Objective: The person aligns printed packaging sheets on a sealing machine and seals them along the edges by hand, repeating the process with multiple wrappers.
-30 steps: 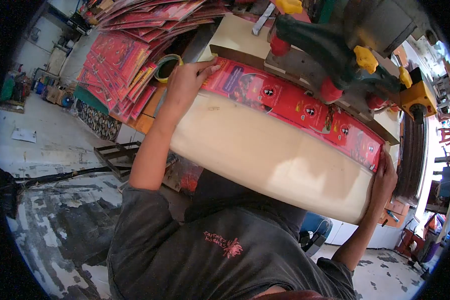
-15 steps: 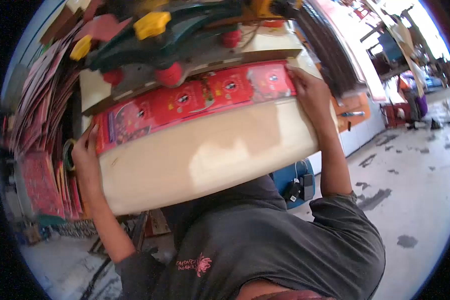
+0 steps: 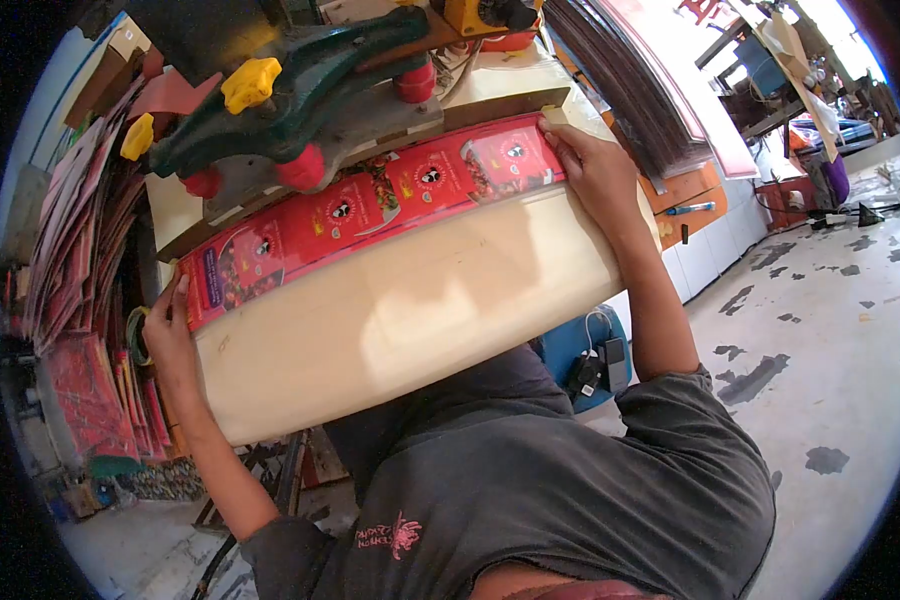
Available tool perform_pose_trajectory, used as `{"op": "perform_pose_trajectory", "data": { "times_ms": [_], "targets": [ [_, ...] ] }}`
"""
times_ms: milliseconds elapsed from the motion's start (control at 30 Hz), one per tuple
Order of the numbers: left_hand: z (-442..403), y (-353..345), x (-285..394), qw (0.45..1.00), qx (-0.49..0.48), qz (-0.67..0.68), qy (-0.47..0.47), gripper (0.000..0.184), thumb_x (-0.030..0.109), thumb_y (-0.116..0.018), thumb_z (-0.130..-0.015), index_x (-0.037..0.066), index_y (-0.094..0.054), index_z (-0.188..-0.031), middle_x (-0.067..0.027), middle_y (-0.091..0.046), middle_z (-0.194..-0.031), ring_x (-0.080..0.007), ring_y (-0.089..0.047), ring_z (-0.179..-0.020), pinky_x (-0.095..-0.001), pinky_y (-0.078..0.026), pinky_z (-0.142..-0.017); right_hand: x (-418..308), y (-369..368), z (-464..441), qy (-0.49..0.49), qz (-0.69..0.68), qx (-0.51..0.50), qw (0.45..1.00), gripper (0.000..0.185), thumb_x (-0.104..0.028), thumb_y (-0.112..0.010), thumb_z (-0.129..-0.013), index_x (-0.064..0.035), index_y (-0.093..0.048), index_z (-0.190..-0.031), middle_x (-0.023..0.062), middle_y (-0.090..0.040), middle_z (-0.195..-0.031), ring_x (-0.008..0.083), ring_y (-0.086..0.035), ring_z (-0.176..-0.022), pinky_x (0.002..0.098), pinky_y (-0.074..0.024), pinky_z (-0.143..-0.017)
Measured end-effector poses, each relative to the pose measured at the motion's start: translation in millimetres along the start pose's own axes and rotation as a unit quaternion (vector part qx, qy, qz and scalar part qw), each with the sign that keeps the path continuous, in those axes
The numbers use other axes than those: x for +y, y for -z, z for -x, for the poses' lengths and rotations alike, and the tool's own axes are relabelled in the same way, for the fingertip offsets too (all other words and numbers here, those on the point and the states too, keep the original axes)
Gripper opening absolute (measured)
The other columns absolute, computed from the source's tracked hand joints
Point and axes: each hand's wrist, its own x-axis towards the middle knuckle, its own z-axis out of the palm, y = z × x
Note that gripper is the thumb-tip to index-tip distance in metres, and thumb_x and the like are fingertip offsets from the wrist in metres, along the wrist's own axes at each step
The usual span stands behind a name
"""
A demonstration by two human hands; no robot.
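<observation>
A long red printed sheet (image 3: 355, 208) with repeated round logos and food pictures lies across the pale cream work surface (image 3: 400, 290). My left hand (image 3: 175, 335) grips its left end, thumb and fingers at the edge. At the right end, my right hand (image 3: 595, 175) holds the sheet near its upper corner. The sheet's far long edge lies along a straight upright bar (image 3: 500, 107). Just beyond the bar stands a dark green metal machine part (image 3: 310, 85) with red round feet (image 3: 300, 168) and yellow knobs (image 3: 251, 85).
Stacked red printed sheets (image 3: 85, 250) stand at the left, with a tape roll (image 3: 138, 335) beside them. A pile of dark-edged sheets (image 3: 630, 80) is at the upper right. A blue pen (image 3: 690, 209) lies on an orange surface. A blue stool (image 3: 570, 345) holds chargers.
The view has shifted slightly, so the machine appears farther left and the picture is sharper. Both hands keep hold of the sheet's ends, with little visible movement along the bar.
</observation>
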Motion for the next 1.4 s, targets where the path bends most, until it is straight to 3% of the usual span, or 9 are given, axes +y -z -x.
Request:
{"op": "perform_pose_trajectory", "data": {
  "times_ms": [233,333,500,867,967,1100,1200,1333,1400],
  "targets": [
    [4,3,11,1.0,0.014,-0.009,0.011,0.046,0.039,-0.058,-0.103,0.001,-0.068,-0.127,-0.0235,-0.07,-0.119,-0.0306,-0.069,-0.111,-0.0356,-0.048,-0.096,2,-3,2,0.001,-0.031,0.017,0.999,0.025,-0.034,-0.06,-0.099,-0.0261,-0.075,-0.118,0.0159,-0.073,-0.097,0.0368,-0.071,-0.089,0.0459,-0.0546,-0.078],
    [10,6,20,0.998,0.028,-0.054,-0.013,0.044,0.039,-0.059,-0.102,0.002,-0.07,-0.123,-0.0252,-0.07,-0.114,-0.0361,-0.069,-0.108,-0.0373,-0.051,-0.092,-4,3,4,-0.005,-0.115,0.002,0.993,0.029,-0.029,-0.061,-0.1,-0.0149,-0.073,-0.123,0.0168,-0.074,-0.108,0.0311,-0.074,-0.096,0.0394,-0.0552,-0.084],
    [28,14,9,0.999,0.018,0.024,0.022,0.04,0.032,-0.065,-0.099,-0.001,-0.07,-0.121,-0.0217,-0.074,-0.112,-0.0239,-0.072,-0.103,-0.0329,-0.051,-0.092,-2,26,14,-0.043,-0.169,-0.088,0.981,0.03,-0.02,-0.063,-0.101,-0.0041,-0.07,-0.125,0.0131,-0.076,-0.109,0.0123,-0.064,-0.089,0.0289,-0.0515,-0.085],
    [48,9,8,0.995,0.058,0.077,0.029,0.038,0.03,-0.067,-0.097,-0.003,-0.072,-0.116,-0.0228,-0.072,-0.108,-0.0306,-0.07,-0.099,-0.0368,-0.051,-0.09,-19,23,43,-0.023,-0.182,-0.032,0.983,0.03,-0.013,-0.058,-0.103,-0.0009,-0.067,-0.129,0.0139,-0.073,-0.12,0.0149,-0.066,-0.108,0.0286,-0.0484,-0.097],
    [48,9,8,0.995,0.053,0.079,0.035,0.039,0.031,-0.067,-0.097,-0.003,-0.072,-0.116,-0.0219,-0.072,-0.107,-0.0313,-0.069,-0.099,-0.0369,-0.051,-0.09,-20,19,45,-0.036,-0.197,-0.01,0.98,0.031,-0.014,-0.057,-0.102,0.0018,-0.068,-0.126,0.0194,-0.072,-0.121,0.0252,-0.067,-0.114,0.0346,-0.0482,-0.101],
    [48,9,10,0.997,0.057,0.051,0.029,0.035,0.025,-0.068,-0.097,-0.004,-0.072,-0.116,-0.0185,-0.074,-0.11,-0.0211,-0.07,-0.097,-0.0317,-0.051,-0.09,-23,20,44,-0.04,-0.176,-0.008,0.983,0.031,-0.014,-0.057,-0.102,0.0016,-0.069,-0.125,0.02,-0.071,-0.122,0.0262,-0.067,-0.115,0.0349,-0.0481,-0.102],
    [50,9,13,0.997,0.074,0.036,0.008,0.034,0.026,-0.066,-0.097,-0.003,-0.072,-0.115,-0.0218,-0.072,-0.109,-0.0316,-0.069,-0.102,-0.0362,-0.05,-0.092,-10,12,44,-0.021,-0.188,0.002,0.982,0.03,-0.01,-0.057,-0.101,0.0029,-0.068,-0.126,0.0164,-0.073,-0.119,0.0188,-0.067,-0.109,0.0301,-0.0483,-0.099],
    [47,4,7,0.997,0.068,0.045,-0.003,0.037,0.026,-0.064,-0.099,-0.006,-0.07,-0.118,-0.0204,-0.073,-0.114,-0.0277,-0.069,-0.105,-0.0349,-0.049,-0.096,-10,12,45,-0.013,-0.156,0.038,0.987,0.027,-0.01,-0.059,-0.1,0.0028,-0.07,-0.121,0.0161,-0.075,-0.113,0.0177,-0.069,-0.101,0.0301,-0.0518,-0.092],
    [50,5,17,0.997,0.063,0.048,0.016,0.038,0.026,-0.062,-0.101,-0.006,-0.069,-0.12,-0.0194,-0.072,-0.116,-0.027,-0.068,-0.107,-0.0348,-0.048,-0.097,-15,14,46,-0.053,-0.21,0.029,0.976,0.025,-0.011,-0.062,-0.097,-0.0017,-0.073,-0.118,0.02,-0.073,-0.112,0.0284,-0.072,-0.103,0.0353,-0.0527,-0.094]
  ]
}}
